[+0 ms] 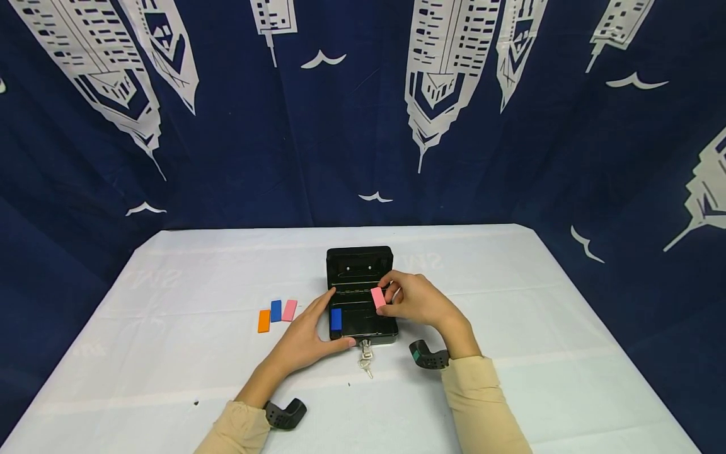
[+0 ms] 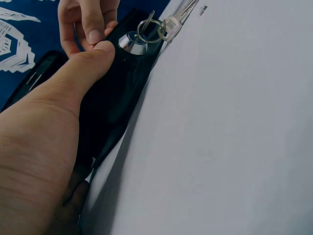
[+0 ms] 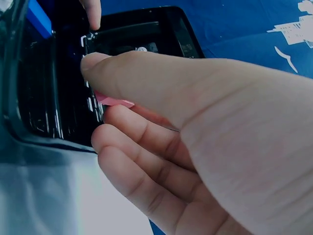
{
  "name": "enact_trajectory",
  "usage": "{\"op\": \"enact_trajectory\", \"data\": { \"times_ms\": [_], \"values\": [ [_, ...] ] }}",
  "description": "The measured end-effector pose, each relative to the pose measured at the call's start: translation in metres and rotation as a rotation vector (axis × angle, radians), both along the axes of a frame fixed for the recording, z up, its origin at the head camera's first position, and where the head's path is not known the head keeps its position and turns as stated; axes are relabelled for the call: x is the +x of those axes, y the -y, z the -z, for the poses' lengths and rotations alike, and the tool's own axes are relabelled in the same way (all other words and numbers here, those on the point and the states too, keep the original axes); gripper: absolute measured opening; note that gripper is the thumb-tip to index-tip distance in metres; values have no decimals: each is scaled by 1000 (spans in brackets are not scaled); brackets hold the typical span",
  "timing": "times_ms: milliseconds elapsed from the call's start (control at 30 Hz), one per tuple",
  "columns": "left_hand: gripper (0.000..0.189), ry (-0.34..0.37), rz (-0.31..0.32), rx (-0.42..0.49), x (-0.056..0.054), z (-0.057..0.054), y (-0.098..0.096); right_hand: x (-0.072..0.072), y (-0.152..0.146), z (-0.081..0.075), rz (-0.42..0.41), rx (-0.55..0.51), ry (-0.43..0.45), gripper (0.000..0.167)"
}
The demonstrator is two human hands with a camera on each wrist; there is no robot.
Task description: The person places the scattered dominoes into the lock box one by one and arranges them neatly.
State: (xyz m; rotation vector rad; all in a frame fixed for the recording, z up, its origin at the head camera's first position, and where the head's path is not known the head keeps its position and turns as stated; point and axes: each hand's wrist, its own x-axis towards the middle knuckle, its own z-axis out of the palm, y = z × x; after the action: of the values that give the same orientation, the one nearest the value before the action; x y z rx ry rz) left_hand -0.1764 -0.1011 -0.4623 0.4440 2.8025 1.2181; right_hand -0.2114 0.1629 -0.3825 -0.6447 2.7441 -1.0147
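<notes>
A black cash box (image 1: 363, 323) stands on the table with its lid (image 1: 360, 261) raised at the back. My left hand (image 1: 309, 334) grips the box at its left side, the thumb on the front rim near the lock (image 2: 133, 44). Over the right part of the box, my right hand (image 1: 416, 299) pinches a pink block (image 1: 378, 297) between thumb and fingers. Only a sliver of that pink block (image 3: 115, 101) shows in the right wrist view. Inside the box, at the left, lies a blue block (image 1: 336, 320).
Left of the box, an orange block (image 1: 264, 321), a blue block (image 1: 276, 311) and another pink block (image 1: 289, 310) lie on the white table (image 1: 170, 366). Keys (image 1: 365, 364) hang from the lock at the front. A dark blue patterned cloth (image 1: 340, 139) hangs behind.
</notes>
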Motion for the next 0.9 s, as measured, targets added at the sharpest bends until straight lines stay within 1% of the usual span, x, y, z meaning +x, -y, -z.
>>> {"op": "enact_trajectory", "data": {
  "times_ms": [367, 900],
  "values": [
    [112, 2, 4, 5, 0, 1, 1, 1, 13, 5, -32, 18, -31, 44],
    [112, 10, 7, 0, 0, 1, 1, 2, 33, 14, -69, 20, -42, 44]
  ]
}}
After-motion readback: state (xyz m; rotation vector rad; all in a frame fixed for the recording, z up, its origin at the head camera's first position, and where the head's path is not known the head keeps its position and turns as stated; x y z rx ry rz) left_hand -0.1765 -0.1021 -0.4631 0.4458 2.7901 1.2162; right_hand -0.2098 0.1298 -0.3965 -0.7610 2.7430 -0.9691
